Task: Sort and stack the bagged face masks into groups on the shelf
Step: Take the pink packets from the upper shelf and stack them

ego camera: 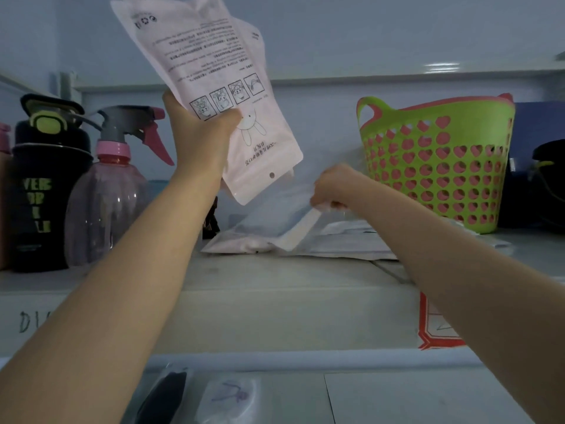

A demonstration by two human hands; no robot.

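My left hand (200, 134) grips pink printed mask bags (211, 71) and holds them raised above the shelf (244, 276), upside down with a rabbit drawing showing. My right hand (334, 186) pinches the top of a clear bag of blue masks (281, 209), lifting its near end while the rest leans on a pile of flat mask bags (336, 243) lying on the shelf. A pink bag (232, 243) lies at the pile's left end.
A green and pink heart-pattern basket (440, 160) stands right of the pile. A pink spray bottle (113, 191) and a black drink bottle (39, 194) stand at the left. On a lower surface lie a bagged black mask (165, 396) and a clear bagged mask (229, 399).
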